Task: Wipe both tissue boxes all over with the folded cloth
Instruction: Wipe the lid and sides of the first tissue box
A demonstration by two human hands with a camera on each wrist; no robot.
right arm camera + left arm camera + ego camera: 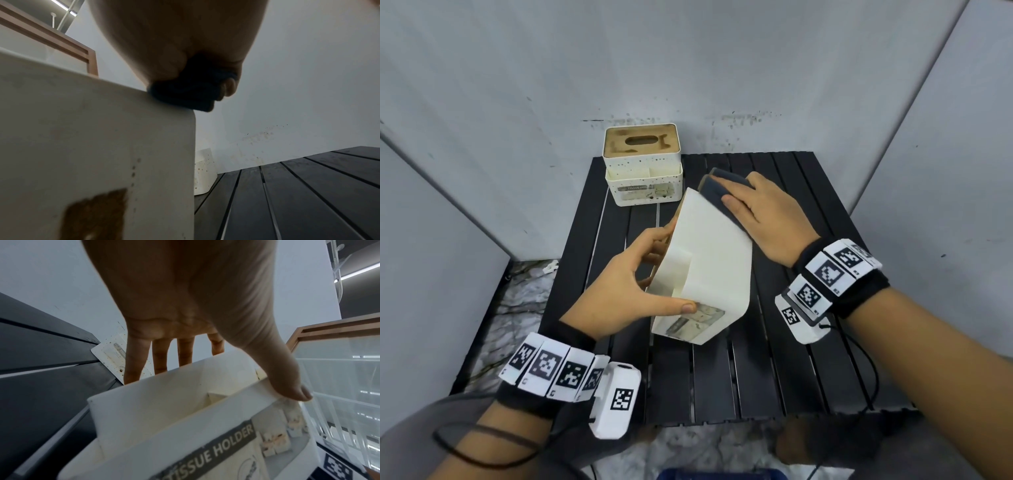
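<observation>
A white tissue box (714, 260) lies tipped on the black slatted table (808, 370), its plain underside facing up. My left hand (633, 284) grips its left side, thumb on the labelled front (216, 449) and fingers (160, 360) behind the far wall. The folded dark cloth (722, 190) lies on the box's far upper edge under my right hand (760, 216), which presses it down; in the right wrist view the cloth (185, 94) sits on the box's corner (98, 146). A second speckled white tissue box (643, 164) with a wooden lid stands upright at the table's back.
Grey panels (688, 68) wall in the table on three sides. The table's left edge (571, 253) drops to a marbled floor (517, 308). A blue object (719, 474) shows at the bottom of the head view. Bare slats lie right of and in front of the box.
</observation>
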